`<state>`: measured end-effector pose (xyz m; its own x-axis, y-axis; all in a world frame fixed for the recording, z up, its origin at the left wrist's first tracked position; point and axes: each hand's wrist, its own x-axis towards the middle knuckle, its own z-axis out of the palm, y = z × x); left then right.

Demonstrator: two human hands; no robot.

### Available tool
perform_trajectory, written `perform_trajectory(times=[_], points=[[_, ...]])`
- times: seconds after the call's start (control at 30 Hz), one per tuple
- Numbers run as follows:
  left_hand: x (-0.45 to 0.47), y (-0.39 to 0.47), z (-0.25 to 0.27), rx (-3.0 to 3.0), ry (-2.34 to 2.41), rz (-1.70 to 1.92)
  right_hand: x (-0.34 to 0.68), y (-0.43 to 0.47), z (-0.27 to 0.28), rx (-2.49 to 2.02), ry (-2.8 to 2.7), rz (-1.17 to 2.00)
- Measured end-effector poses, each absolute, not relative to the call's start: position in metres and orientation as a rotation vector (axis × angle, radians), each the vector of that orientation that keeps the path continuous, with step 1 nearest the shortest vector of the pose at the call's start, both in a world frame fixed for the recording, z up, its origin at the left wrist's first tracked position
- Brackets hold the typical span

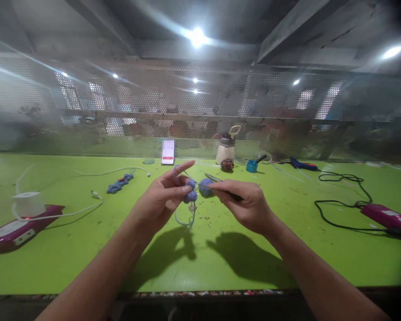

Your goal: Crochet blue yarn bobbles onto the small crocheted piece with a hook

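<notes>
Between the thumb and fingers of my left hand (165,191) is a small blue-purple crochet piece (190,191). Yarn loops over the raised index finger, and a loose yarn tail (185,223) hangs below the piece. My right hand (243,200) is closed around a crochet hook (235,196) with a dark handle; its thin tip reaches to the piece. Just behind, a ball of blue yarn (206,187) lies on the table, partly hidden by my right fingers. A pair of scissors (212,177) shows its blades beside the ball.
On the green table (96,258) lies a finished-looking blue crochet strip (120,183) at left. Behind stand a phone (168,151), a bottle (225,150), a dark multicolour yarn ball (227,165) and a teal pot (251,166). Power strips (387,218) and cables flank both sides; a glue gun (303,165) lies right.
</notes>
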<state>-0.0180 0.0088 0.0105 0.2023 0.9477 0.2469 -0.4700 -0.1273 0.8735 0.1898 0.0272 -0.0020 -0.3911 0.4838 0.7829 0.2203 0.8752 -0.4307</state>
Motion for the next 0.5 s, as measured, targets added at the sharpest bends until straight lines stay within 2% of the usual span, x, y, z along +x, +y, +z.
perform_trajectory(times=[0.17, 0.37, 0.5], points=[[-0.014, 0.015, 0.001, 1.351, 0.716, 1.205, 0.183, 0.028, -0.009, -0.586, -1.838, 0.923], [-0.008, 0.011, 0.0, 1.721, 0.839, 1.16, 0.178, 0.034, -0.012, -0.724, -1.753, 1.11], [-0.001, 0.007, -0.003, 2.011, 0.982, 1.285, 0.175, 0.035, -0.014, -0.746, -1.514, 1.453]])
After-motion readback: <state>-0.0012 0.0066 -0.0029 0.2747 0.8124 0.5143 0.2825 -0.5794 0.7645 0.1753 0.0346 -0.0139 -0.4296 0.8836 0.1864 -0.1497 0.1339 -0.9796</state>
